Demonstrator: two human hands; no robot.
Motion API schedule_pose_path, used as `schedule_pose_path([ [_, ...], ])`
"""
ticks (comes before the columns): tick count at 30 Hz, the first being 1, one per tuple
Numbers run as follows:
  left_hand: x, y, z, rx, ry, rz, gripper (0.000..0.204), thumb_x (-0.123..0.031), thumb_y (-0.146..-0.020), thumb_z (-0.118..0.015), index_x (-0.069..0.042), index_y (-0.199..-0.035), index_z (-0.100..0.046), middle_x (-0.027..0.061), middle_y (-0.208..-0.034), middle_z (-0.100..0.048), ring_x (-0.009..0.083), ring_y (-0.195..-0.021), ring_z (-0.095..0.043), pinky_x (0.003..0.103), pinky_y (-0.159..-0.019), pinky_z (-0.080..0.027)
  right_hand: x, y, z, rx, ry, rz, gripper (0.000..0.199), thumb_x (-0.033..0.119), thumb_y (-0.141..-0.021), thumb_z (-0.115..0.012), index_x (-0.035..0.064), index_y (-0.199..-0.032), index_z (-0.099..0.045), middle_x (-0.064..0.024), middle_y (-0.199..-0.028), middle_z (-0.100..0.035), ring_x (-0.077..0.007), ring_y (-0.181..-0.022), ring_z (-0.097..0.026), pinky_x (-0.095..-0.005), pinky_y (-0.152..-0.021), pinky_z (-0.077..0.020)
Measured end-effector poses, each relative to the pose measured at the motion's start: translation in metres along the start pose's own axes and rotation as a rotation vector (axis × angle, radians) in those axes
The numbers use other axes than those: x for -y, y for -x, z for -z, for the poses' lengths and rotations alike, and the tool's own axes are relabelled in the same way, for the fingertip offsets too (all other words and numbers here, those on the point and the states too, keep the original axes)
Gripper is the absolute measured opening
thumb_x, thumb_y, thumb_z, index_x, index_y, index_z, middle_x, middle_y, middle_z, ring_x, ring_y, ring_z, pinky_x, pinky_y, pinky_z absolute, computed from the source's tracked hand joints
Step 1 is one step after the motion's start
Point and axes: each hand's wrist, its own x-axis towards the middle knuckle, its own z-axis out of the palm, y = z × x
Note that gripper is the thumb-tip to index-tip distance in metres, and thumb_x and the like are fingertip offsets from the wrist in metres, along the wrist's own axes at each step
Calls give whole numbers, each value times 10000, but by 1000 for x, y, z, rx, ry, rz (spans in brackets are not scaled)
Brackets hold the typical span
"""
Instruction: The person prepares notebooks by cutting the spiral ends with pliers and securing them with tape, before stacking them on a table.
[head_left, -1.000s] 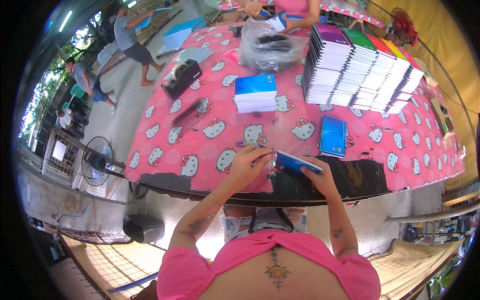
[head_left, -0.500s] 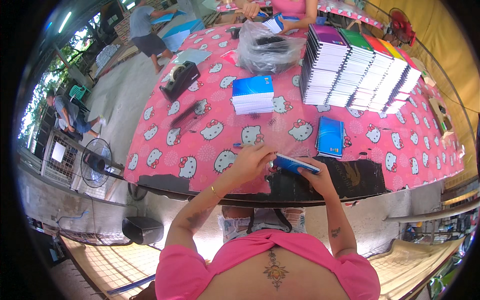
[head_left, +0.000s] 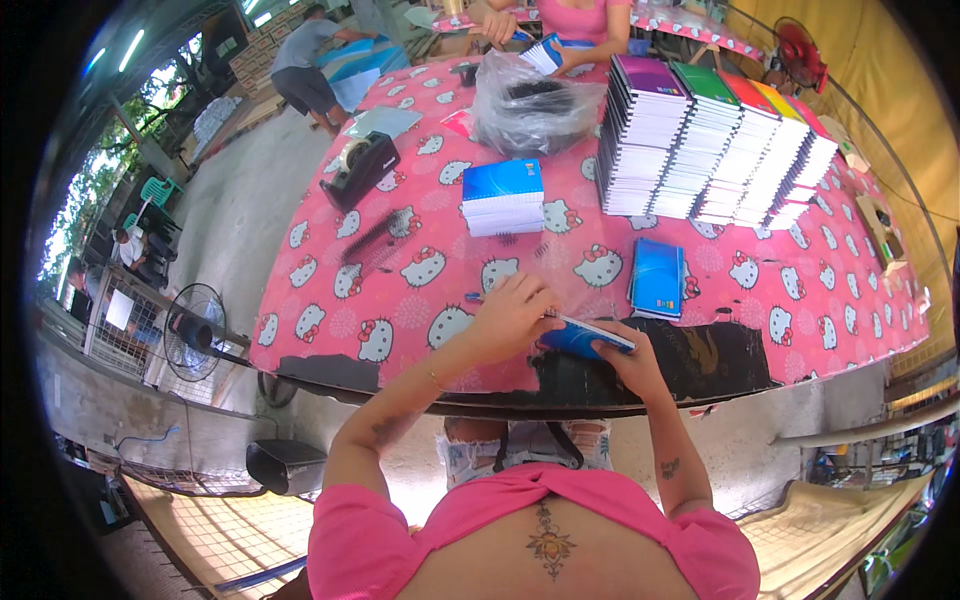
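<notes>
Two hands working one blue notebook at the near edge of a pink patterned table.

Left hand (head_left: 512, 312), fingers curled, rests on top of the blue notebook (head_left: 585, 338); right hand (head_left: 625, 362) grips its lower edge from beneath, holding it tilted just above the table (head_left: 400, 300) rim. On the cloth beyond lie one flat blue notebook (head_left: 657, 277), one short stack of blue-covered notebooks (head_left: 503, 196), and five tall stacks of spiral notebooks (head_left: 715, 135) set side by side, their covers purple, green, red, yellow and orange. One black tape dispenser (head_left: 358, 170) stands at far left; one clear plastic bag (head_left: 530, 110) sits far centre. One standing fan (head_left: 193, 325) is on the floor, left.
</notes>
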Motion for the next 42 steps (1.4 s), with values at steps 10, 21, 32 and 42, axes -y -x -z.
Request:
schedule_pose_path([
  [10,-38,-2,-17,-150,-357,150,797,-566,-960,-503,13,-1494,-382,226,-1574,-340,404,-1490,-256,685,-1148,-91,18,5,-12,-148,-71,-4,305,98,-907,-702,-11,-1192,-683,-35,-1005,-681,-102,-902,-601,-264,-813,-486],
  [21,-48,2,-23,-152,-383,165,834,-573,-940,-533,0,-1519,-354,225,-1592,-311,368,-1513,-229,623,-1180,-113,41,10,-22,-164,-180,-92,295,102,-907,-715,-2,-1182,-694,-3,-930,-668,-54,-809,-564,-222,-701,-463],
  [32,-65,34,-44,-114,-228,54,876,-609,-932,-501,47,-1495,-362,236,-1558,-356,382,-1487,-278,608,-1177,-158,33,6,-20,-138,-83,-10,243,88,-917,-701,-15,-1137,-709,33,-861,-650,-41,-793,-546,-228,-683,-442],
  [42,-63,-4,-23,-154,-194,-18,827,-564,-928,-541,7,-1503,-372,201,-1552,-377,368,-1479,-291,622,-1168,-163,31,7,-15,-115,-80,37,271,69,-917,-689,-30,-1170,-691,-7,-939,-675,-56,-839,-562,-223,-730,-470],
])
